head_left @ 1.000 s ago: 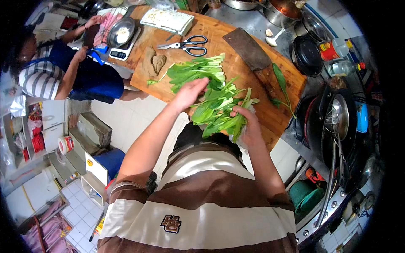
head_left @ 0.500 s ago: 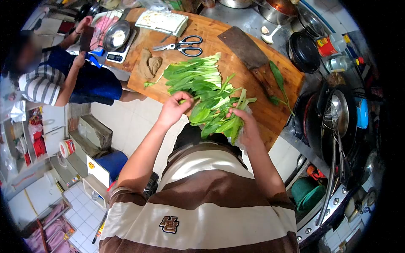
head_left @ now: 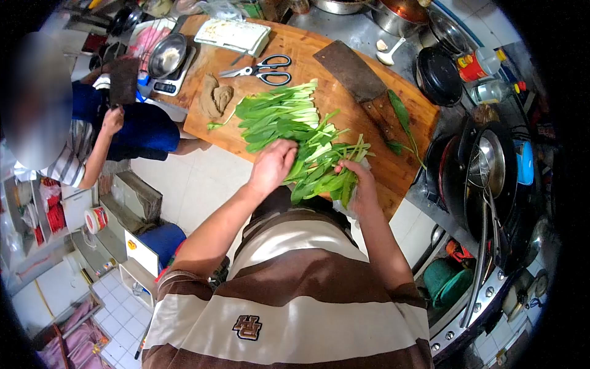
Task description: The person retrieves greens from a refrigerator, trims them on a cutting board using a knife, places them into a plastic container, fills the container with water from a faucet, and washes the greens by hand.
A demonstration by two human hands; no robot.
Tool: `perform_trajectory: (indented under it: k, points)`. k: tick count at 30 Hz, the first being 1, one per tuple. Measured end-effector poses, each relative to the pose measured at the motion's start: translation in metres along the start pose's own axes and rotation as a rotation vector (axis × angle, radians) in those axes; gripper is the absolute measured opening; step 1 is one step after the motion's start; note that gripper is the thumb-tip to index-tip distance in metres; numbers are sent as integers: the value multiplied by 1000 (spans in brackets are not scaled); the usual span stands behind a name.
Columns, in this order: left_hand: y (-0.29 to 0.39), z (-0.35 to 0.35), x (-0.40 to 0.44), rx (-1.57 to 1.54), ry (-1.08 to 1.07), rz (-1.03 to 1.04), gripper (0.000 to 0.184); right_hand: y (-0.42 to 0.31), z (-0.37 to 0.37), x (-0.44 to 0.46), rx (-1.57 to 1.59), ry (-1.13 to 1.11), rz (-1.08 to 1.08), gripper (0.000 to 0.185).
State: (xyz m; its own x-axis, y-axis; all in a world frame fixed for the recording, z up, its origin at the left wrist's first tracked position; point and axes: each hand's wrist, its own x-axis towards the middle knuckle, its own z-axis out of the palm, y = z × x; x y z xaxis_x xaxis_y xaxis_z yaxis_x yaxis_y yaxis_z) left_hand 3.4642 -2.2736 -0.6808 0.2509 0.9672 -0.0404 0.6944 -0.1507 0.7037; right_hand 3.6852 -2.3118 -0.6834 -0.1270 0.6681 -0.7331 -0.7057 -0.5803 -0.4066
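Note:
A row of leafy greens (head_left: 276,114) with pale stems lies on the wooden cutting board (head_left: 289,52). My left hand (head_left: 275,165) is over the front edge of the row, its fingers curled onto leaves; the fingertips are partly hidden. In my right hand (head_left: 361,184) is a bunch of the same leafy greens (head_left: 329,178), thumb across the stems and leaves hanging past the board's near edge. Something clear and plastic shows just under that hand. Behind the row lie black-handled scissors (head_left: 270,69), a brown cloth (head_left: 216,97) and a cleaver (head_left: 350,67).
Another person (head_left: 92,135) at the left holds a second cleaver (head_left: 124,80). Near them a metal bowl (head_left: 167,56) sits on a scale (head_left: 172,83). One loose leaf (head_left: 401,114) lies beside the cleaver handle. A wok (head_left: 461,178) and pots stand along the right.
My left hand has moved right and inward, over the leaves. My right hand stays nearly in place with its bunch. The other person has leaned in, their cleaver now upright.

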Motion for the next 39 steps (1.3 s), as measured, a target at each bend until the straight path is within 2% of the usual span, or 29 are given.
perform_trajectory:
  k: [1,4,7,13,16,19,22,26,29,30,33,36,39]
  points:
    - [-7,2,5,38,55,68,13,0,0,-1,2,-15,-1,18]
    - [-19,3,19,82,-81,136,21,-2,1,-3,-13,-44,-1,16]
    - [-10,6,19,176,-39,178,25,-2,2,-3,-48,-39,6,16]
    - [-19,11,22,283,23,247,21,4,-1,0,-32,-48,-10,18]
    - [-22,9,24,223,15,239,14,4,2,-3,-49,-30,10,19]
    - [-20,-2,27,114,36,224,11,3,6,-6,-76,-40,9,24]
    - [-16,-15,33,-626,-123,-320,8,7,7,-7,-80,-65,-51,30]
    - [2,-30,37,-904,-188,-298,7,4,17,-9,-80,-111,-69,37]
    - [18,-25,33,-787,-261,-213,4,2,26,-10,-63,-180,-72,37]
    - [22,-19,29,-736,-244,-104,4,2,28,-10,-58,-207,-74,37]
    - [31,-12,23,-294,-311,252,10,12,25,1,-24,-154,-58,33]
    - [32,-22,18,-532,-313,-64,13,5,16,5,-143,-27,-102,28]
    - [2,-21,-2,87,-224,254,18,-10,10,-3,7,0,-21,20]
